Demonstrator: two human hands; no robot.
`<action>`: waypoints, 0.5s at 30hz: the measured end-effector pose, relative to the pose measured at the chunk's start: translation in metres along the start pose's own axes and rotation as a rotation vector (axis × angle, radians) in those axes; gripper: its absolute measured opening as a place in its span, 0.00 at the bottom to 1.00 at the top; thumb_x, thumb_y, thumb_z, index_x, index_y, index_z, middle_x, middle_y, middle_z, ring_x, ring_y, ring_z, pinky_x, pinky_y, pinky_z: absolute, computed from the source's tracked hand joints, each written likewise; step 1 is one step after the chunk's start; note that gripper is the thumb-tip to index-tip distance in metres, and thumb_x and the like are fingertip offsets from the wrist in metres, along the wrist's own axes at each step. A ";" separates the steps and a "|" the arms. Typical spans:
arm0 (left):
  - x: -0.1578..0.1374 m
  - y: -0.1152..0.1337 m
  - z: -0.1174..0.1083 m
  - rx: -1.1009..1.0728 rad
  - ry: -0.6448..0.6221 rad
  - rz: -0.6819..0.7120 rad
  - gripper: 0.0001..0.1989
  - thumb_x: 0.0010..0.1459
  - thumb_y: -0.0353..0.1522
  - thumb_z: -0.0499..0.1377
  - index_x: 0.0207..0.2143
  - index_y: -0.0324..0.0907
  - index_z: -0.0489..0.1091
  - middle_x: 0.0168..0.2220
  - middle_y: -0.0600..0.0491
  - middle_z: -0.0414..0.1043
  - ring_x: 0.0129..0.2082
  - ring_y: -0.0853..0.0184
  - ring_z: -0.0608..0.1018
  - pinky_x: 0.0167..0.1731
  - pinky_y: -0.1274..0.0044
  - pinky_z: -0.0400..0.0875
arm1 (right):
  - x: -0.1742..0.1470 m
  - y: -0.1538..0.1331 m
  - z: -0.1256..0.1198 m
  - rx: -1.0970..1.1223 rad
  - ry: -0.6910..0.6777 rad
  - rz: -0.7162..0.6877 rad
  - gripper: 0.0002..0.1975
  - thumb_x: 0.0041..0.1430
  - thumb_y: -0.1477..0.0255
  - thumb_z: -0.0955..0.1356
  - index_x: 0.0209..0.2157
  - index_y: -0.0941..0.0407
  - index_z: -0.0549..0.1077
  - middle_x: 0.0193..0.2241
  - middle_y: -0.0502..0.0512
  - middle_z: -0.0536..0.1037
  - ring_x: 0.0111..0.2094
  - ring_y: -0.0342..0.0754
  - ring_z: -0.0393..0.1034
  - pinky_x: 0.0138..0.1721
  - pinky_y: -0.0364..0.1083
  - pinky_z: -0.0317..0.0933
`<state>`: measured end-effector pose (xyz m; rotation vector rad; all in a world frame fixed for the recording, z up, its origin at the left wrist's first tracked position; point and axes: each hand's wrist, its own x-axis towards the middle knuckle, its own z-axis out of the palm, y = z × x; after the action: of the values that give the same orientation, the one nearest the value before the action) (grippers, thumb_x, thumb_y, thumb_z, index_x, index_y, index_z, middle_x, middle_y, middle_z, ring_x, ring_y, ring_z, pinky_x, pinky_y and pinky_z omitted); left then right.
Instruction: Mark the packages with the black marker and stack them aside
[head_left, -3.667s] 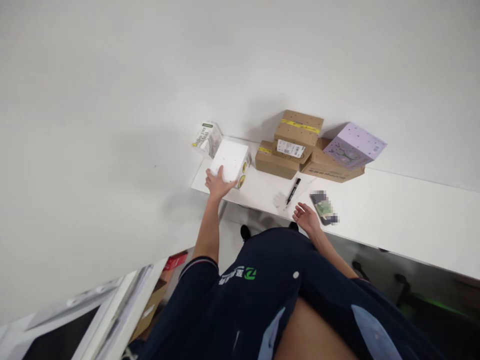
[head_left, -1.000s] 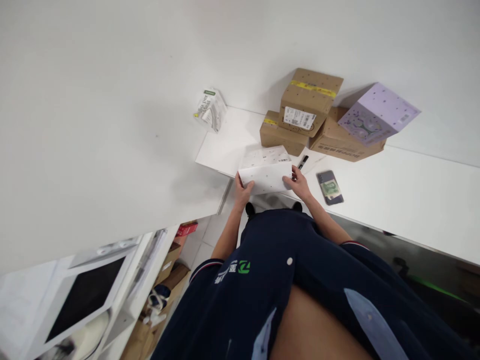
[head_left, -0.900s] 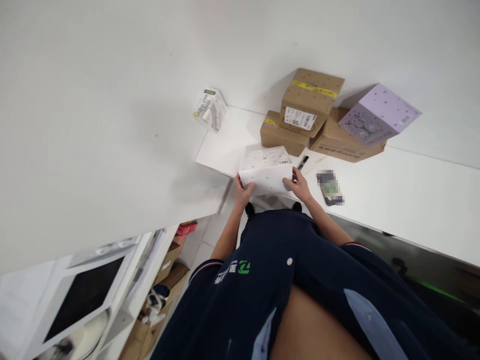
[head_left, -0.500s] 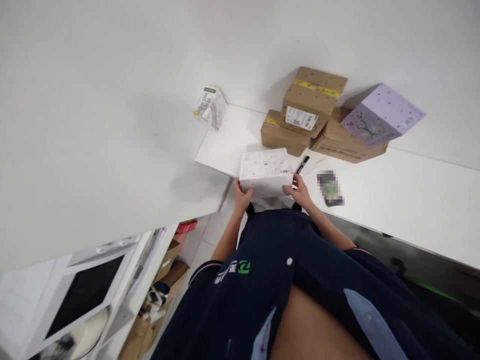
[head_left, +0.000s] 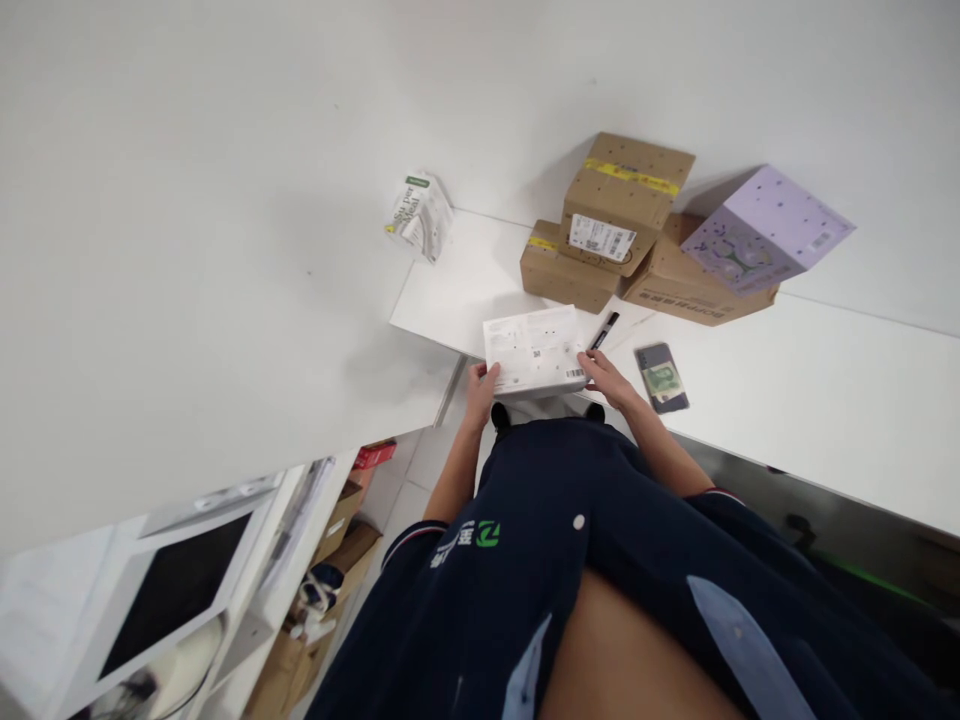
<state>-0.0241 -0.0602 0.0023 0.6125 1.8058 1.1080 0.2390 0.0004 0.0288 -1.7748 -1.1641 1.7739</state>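
A white box point(head_left: 534, 348) with printed text and a barcode is held between my two hands at the front edge of the white table. My left hand point(head_left: 481, 392) grips its left end, with the thumb on the printed face. At the right end my right hand point(head_left: 604, 377) holds the corner close to the barcode; its other fingers are partly hidden behind the box. Just beyond my right hand lies a black marker point(head_left: 605, 330). To the right of that hand, a dark phone point(head_left: 661, 377) with a green picture rests on the table.
Brown cardboard boxes point(head_left: 626, 190) are stacked against the wall, and a purple box point(head_left: 780, 225) leans on top at the right. A white carton point(head_left: 420, 215) stands at the back left. Lower left is a shelf with a white microwave point(head_left: 172, 590).
Both hands have tilted the white box, so its printed face now turns more toward me and its front side is mostly out of sight. The things on the table stay put.
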 end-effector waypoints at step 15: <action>0.048 0.010 0.016 0.101 -0.045 -0.139 0.31 0.50 0.48 0.70 0.48 0.37 0.70 0.50 0.35 0.77 0.54 0.48 0.77 0.55 0.62 0.70 | 0.034 -0.005 0.022 -0.351 0.080 0.128 0.42 0.57 0.44 0.65 0.60 0.63 0.64 0.58 0.76 0.71 0.58 0.67 0.68 0.56 0.58 0.63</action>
<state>-0.0331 -0.0111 -0.0129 0.5571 1.8449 0.9080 0.2125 0.0226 0.0078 -2.1406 -1.4259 1.6251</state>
